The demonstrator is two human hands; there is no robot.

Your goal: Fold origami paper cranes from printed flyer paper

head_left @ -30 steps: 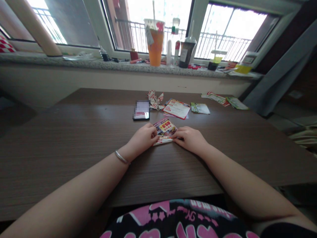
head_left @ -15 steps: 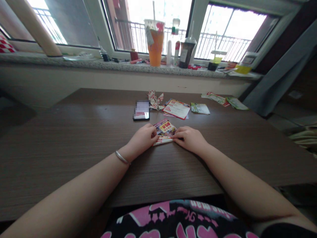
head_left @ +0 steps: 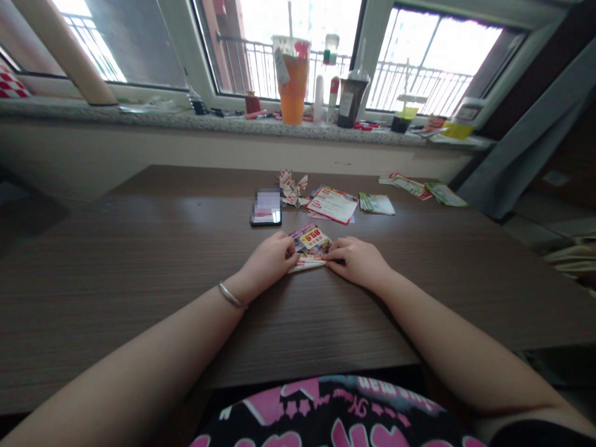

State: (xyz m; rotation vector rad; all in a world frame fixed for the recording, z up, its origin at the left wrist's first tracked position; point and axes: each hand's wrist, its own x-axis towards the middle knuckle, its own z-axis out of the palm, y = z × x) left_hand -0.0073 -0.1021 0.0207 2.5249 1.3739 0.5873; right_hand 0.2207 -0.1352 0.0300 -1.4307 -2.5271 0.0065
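A colourful printed flyer [head_left: 311,243], partly folded, lies on the dark wooden table [head_left: 139,267] in front of me. My left hand [head_left: 267,261] pinches its left edge with curled fingers. My right hand [head_left: 356,261] presses and pinches its right edge, fingers closed on the paper. A silver bangle [head_left: 230,295] sits on my left wrist. The flyer's near edge is folded over into a thin strip between my fingertips.
A phone [head_left: 266,208] lies just beyond the flyer. Folded paper shapes [head_left: 292,186], a red-and-white leaflet [head_left: 332,204] and more leaflets [head_left: 376,203] lie farther back. Drink cups [head_left: 293,81] and bottles stand on the windowsill [head_left: 162,121].
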